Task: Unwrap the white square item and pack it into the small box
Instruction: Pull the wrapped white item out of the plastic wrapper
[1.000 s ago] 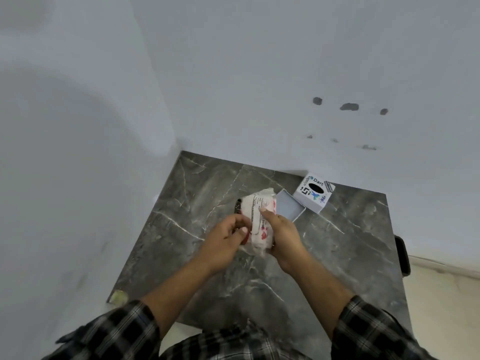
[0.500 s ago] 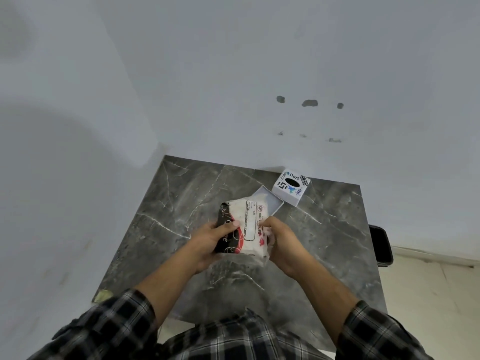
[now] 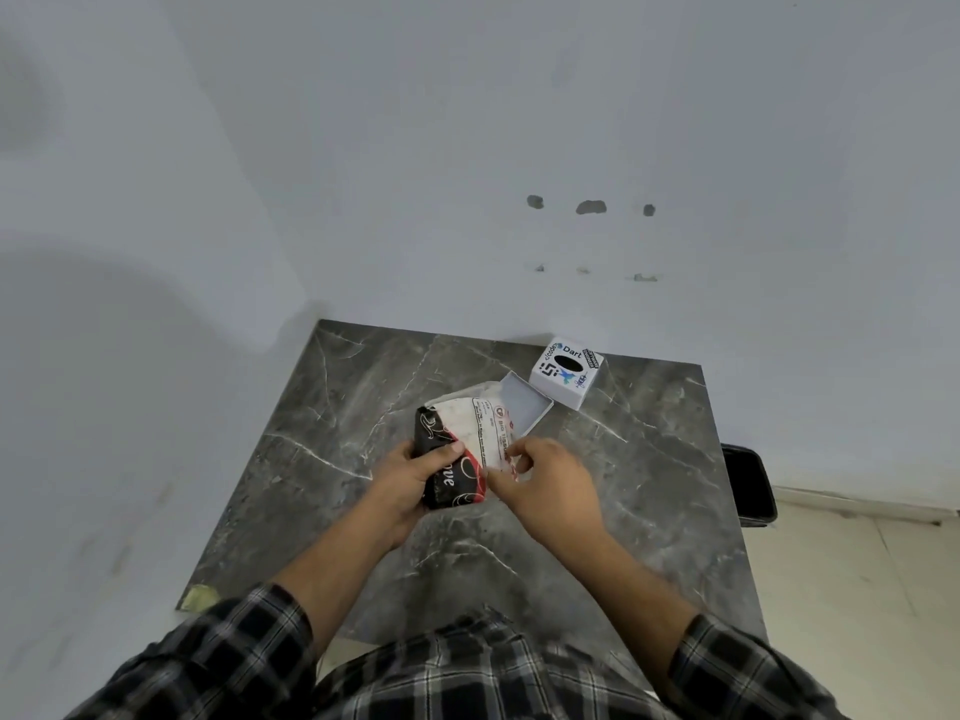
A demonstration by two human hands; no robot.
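Note:
A wrapped packet [image 3: 467, 444] with a black, red and white printed plastic wrapper is held above the dark marble table [image 3: 332, 407]. My left hand [image 3: 410, 480] grips its black left end, thumb on top. On the packet's right side, my right hand [image 3: 545, 485] pinches the white wrapper edge. Just behind the packet lies an open shallow white box tray [image 3: 527, 405]. Beside it stands the small white box lid [image 3: 566, 371] with stickers and a black oval. The white square item inside the wrapper is hidden.
The table sits in a corner, with pale walls at the left and back. A black object [image 3: 748, 483] sits off the table's right edge above the tiled floor. A yellowish scrap [image 3: 200, 597] lies at the table's near-left corner.
The packet has turned so its black end now faces me on the left. My right hand has shifted from holding the packet's right side to pinching the wrapper edge.

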